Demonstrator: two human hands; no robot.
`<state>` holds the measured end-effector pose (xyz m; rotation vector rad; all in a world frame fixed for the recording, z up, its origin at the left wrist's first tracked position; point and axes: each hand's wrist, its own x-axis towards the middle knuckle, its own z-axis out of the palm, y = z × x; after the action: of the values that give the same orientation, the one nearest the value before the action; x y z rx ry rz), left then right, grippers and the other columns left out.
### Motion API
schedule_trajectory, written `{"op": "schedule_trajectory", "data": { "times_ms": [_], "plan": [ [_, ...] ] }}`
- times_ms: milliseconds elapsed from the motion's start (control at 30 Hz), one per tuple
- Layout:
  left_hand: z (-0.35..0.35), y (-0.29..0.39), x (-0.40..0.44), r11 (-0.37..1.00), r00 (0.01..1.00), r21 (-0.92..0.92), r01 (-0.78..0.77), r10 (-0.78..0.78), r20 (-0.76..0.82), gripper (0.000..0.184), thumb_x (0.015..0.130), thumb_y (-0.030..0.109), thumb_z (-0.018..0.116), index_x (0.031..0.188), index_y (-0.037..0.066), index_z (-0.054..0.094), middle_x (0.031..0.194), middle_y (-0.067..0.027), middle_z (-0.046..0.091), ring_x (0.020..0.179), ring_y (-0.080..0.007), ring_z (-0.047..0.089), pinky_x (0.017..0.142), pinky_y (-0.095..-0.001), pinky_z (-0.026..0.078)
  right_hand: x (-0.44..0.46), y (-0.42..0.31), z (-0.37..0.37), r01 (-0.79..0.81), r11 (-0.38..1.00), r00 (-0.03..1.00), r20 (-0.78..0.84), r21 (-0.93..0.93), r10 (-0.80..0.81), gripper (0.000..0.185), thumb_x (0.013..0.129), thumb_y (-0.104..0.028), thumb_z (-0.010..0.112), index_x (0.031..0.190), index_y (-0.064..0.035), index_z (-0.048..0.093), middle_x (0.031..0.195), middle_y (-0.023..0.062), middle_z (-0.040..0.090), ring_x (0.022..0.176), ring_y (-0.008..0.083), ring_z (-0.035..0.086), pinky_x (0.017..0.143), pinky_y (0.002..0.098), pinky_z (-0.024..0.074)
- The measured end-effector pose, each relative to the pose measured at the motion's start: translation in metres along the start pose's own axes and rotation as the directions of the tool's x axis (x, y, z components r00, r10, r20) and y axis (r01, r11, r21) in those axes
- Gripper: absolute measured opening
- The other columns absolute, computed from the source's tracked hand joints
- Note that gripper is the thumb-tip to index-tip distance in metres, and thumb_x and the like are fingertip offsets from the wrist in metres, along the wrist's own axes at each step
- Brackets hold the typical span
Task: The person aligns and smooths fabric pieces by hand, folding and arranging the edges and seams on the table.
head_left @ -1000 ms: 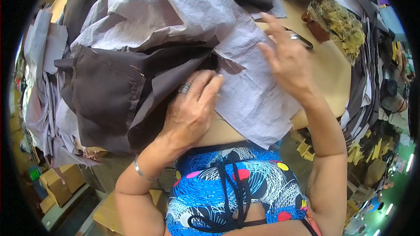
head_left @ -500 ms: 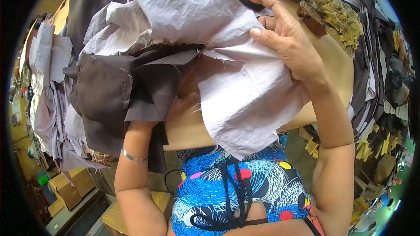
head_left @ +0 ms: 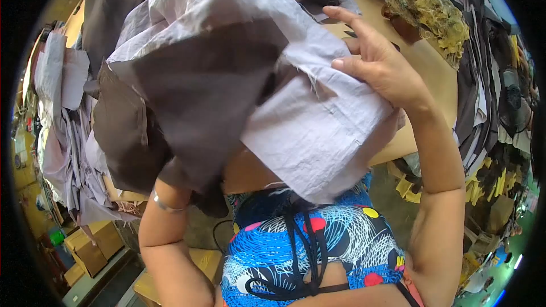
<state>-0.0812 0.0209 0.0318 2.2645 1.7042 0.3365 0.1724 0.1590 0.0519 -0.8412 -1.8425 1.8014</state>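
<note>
A garment piece of pale lilac cloth (head_left: pixel 318 131) and dark brown cloth (head_left: pixel 205 85) is spread above the table, with frayed raw edges where the two meet. My left hand (head_left: pixel 173 189) reaches up under the dark part. Its fingers are hidden by the fabric, and a silver bangle circles that wrist. Against the right side of the pale cloth is my right hand (head_left: pixel 382 65), thumb lying on the fabric and index finger stretched away from it. The dark part is blurred by motion.
Behind the garment is the tan tabletop (head_left: pixel 438 96). A clump of yellowish frayed material (head_left: pixel 429 20) sits at the back right. Cloth strips (head_left: pixel 483 79) hang at the right, and pale pieces (head_left: pixel 62 79) at the left. Cardboard boxes (head_left: pixel 94 244) stand low on the left.
The dark cloth has swung up and spread over the middle, covering more of the pale cloth. My left forearm has shifted slightly left. My right hand has moved slightly down and right.
</note>
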Motion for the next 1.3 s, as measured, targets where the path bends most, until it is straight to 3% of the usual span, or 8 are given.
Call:
{"op": "schedule_trajectory", "data": {
  "times_ms": [133, 333, 533, 633, 700, 800, 967, 1300],
  "plan": [
    [0.004, 0.006, -0.018, 0.988, 0.984, -0.156, 0.020, 0.009, 0.180, 0.064, 0.084, 0.043, 0.055, 0.134, 0.005, 0.044, 0.130, -0.0206, 0.049, 0.117, -0.0325, 0.048, 0.101, -0.0405, 0.036, 0.003, -0.001, 0.005, -0.102, 0.734, 0.994, -0.105, -0.672, 0.042, 0.073, 0.080, -0.003, 0.062, 0.143, -0.0156, 0.027, 0.100, 0.0154, 0.062, 0.091, 0.0219, 0.062, 0.084, 0.0300, 0.0462],
    [-0.005, 0.004, -0.044, 0.771, 0.910, -0.580, 0.264, 0.001, 0.415, 0.066, 0.085, 0.047, 0.052, 0.133, 0.002, 0.045, 0.127, -0.0209, 0.051, 0.114, -0.0321, 0.051, 0.099, -0.0406, 0.038, 0.007, 0.041, 0.018, 0.105, 0.496, 0.921, -0.103, -0.862, -0.375, 0.077, 0.077, -0.002, 0.063, 0.143, -0.0196, 0.028, 0.106, 0.0171, 0.062, 0.085, 0.0367, 0.060, 0.075, 0.0423, 0.0484],
    [-0.025, 0.009, 0.011, -0.312, 0.989, -0.945, -0.098, -0.133, -0.058, 0.087, 0.084, 0.075, 0.025, 0.148, 0.016, 0.017, 0.122, -0.0263, 0.053, 0.104, -0.0369, 0.059, 0.088, -0.0480, 0.049, 0.010, 0.057, 0.026, 0.187, 0.416, 0.813, -0.098, -0.890, -0.574, 0.073, 0.077, -0.001, 0.059, 0.143, -0.0175, 0.032, 0.103, 0.0123, 0.063, 0.069, 0.0304, 0.060, 0.065, 0.0387, 0.0506],
    [-0.020, -0.016, 0.028, 0.470, 0.878, -0.822, -0.321, -0.179, -0.445, 0.069, 0.087, 0.057, 0.045, 0.140, 0.014, 0.036, 0.128, -0.0190, 0.051, 0.116, -0.0338, 0.051, 0.099, -0.0438, 0.041, 0.009, 0.060, 0.025, 0.193, 0.428, 0.806, -0.106, -0.883, -0.582, 0.071, 0.078, -0.001, 0.059, 0.142, -0.0171, 0.034, 0.103, 0.0114, 0.063, 0.067, 0.0289, 0.060, 0.064, 0.0372, 0.0504],
    [-0.016, -0.016, 0.036, 0.978, 0.808, -0.014, -0.210, 0.165, -0.565, 0.055, 0.085, 0.040, 0.061, 0.132, 0.013, 0.050, 0.128, -0.0137, 0.052, 0.118, -0.0328, 0.049, 0.100, -0.0421, 0.040, 0.010, 0.062, 0.024, 0.232, 0.428, 0.779, -0.097, -0.874, -0.620, 0.070, 0.078, -0.001, 0.058, 0.142, -0.0162, 0.034, 0.102, 0.0110, 0.063, 0.066, 0.0287, 0.060, 0.064, 0.0370, 0.0503],
    [0.001, -0.012, 0.046, 0.886, 0.889, 0.464, -0.003, 0.215, -0.404, 0.040, 0.077, 0.008, 0.067, 0.116, 0.011, 0.061, 0.123, -0.0123, 0.053, 0.118, -0.0310, 0.047, 0.100, -0.0436, 0.038, 0.011, 0.063, 0.024, 0.252, 0.427, 0.765, -0.091, -0.868, -0.637, 0.068, 0.079, 0.000, 0.057, 0.141, -0.0152, 0.034, 0.100, 0.0110, 0.064, 0.066, 0.0290, 0.061, 0.063, 0.0372, 0.0503],
    [0.005, 0.008, 0.034, 0.859, 0.609, 0.306, -0.410, 0.508, -0.610, 0.031, 0.064, 0.003, 0.067, 0.095, 0.006, 0.069, 0.107, -0.0093, 0.059, 0.094, -0.0270, 0.060, 0.082, -0.0345, 0.051, 0.013, 0.060, 0.024, 0.245, 0.479, 0.776, -0.126, -0.843, -0.618, 0.064, 0.080, 0.000, 0.056, 0.139, -0.0138, 0.036, 0.101, 0.0145, 0.065, 0.068, 0.0329, 0.062, 0.065, 0.0406, 0.0506],
    [0.041, 0.043, 0.029, 0.916, 0.892, 0.033, -0.400, 0.397, -0.215, 0.033, 0.067, -0.001, 0.060, 0.100, -0.001, 0.061, 0.102, -0.0117, 0.056, 0.093, -0.0279, 0.061, 0.077, -0.0325, 0.055, 0.017, 0.045, 0.015, 0.151, 0.655, 0.900, -0.171, -0.740, -0.400, 0.062, 0.080, 0.002, 0.057, 0.137, -0.0141, 0.037, 0.093, 0.0168, 0.065, 0.075, 0.0364, 0.062, 0.066, 0.0449, 0.0496]
  ]
}}
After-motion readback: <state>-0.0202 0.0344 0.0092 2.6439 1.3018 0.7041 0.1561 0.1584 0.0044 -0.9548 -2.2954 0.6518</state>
